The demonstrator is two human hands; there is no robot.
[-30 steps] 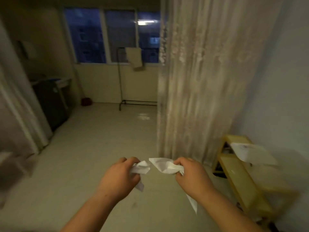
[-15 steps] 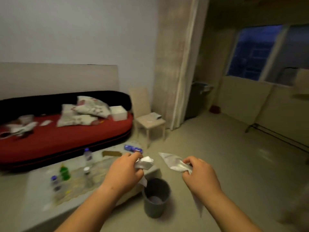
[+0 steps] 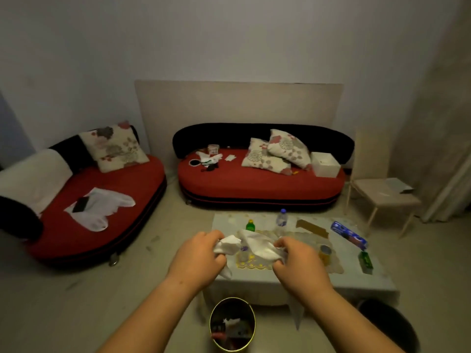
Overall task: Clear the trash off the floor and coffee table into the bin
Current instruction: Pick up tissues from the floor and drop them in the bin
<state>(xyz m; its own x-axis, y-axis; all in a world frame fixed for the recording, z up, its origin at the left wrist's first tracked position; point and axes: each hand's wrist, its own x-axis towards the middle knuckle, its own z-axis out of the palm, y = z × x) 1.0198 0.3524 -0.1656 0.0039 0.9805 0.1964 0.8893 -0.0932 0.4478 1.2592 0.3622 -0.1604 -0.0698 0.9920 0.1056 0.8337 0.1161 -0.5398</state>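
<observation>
My left hand (image 3: 197, 256) grips a crumpled white paper wad (image 3: 228, 247). A second crumpled white paper (image 3: 257, 247) is gripped by my right hand (image 3: 297, 261). Both hands are held close together above the near edge of the coffee table (image 3: 377, 276). Straight below them on the floor stands a small bin (image 3: 232, 324) with a yellow-green rim, with some trash inside. On the table lie a green-capped bottle (image 3: 250, 224), a clear water bottle (image 3: 281, 220), a blue package (image 3: 348, 235), a green box (image 3: 365, 262), a brown card (image 3: 312, 228) and a yellow tape roll (image 3: 325, 252).
Two red sofas stand behind the table, the left sofa (image 3: 84, 200) with a white bag, the right sofa (image 3: 260, 174) with cushions and small items. A pale chair (image 3: 382, 194) is at the right by a curtain. A dark bin (image 3: 390, 324) sits at bottom right.
My view has swung left from the window and curtain to the sofas and coffee table. My hands still hold both papers and now hang above the small bin.
</observation>
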